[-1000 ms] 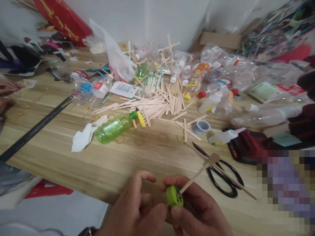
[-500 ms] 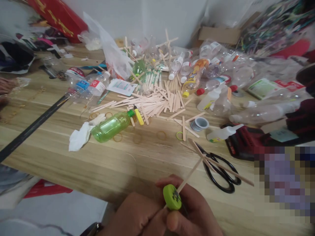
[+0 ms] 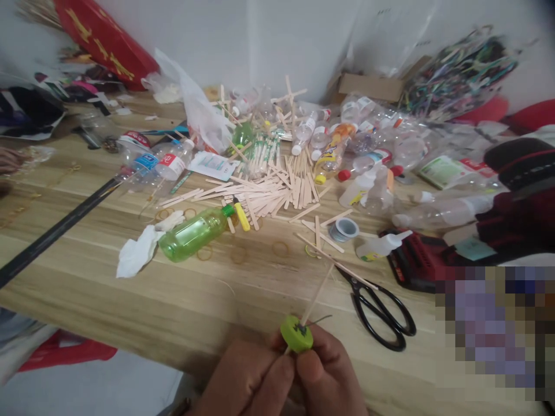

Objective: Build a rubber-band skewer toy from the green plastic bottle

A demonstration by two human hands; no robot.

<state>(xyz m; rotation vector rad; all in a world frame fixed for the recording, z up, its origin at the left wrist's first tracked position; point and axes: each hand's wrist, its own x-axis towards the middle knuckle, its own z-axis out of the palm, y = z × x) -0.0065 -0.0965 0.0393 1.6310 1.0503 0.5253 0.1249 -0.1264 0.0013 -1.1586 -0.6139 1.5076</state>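
Observation:
A green bottle cap (image 3: pixel 297 334) is held between my two hands near the table's front edge. Through it passes a thin wooden stick (image 3: pixel 316 297), and a dark thin strand sticks out beside the cap. My left hand (image 3: pixel 249 375) is closed, thumb and finger pinching the stick just below the cap. With thumb and bent fingers, my right hand (image 3: pixel 332 370) grips the cap's side. At the stick's far end lies a crosswise wooden strip (image 3: pixel 338 261); whether they are joined is unclear. Black-handled scissors (image 3: pixel 381 318) lie right of my hands.
A green bottle (image 3: pixel 195 234), white tissue (image 3: pixel 136 251), wire spool (image 3: pixel 344 229) and glue bottle (image 3: pixel 381 247) lie ahead. Behind are piled craft sticks (image 3: pixel 264 193) and several plastic bottles. A red-and-black power tool (image 3: pixel 416 263) is at right, a black bar (image 3: pixel 60 225) at left.
The cap and stick have turned slightly and shifted left with my hands. The crosswise strips no longer reach across the scissors' handles. The dark strand now shows above the cap. The view has shifted somewhat.

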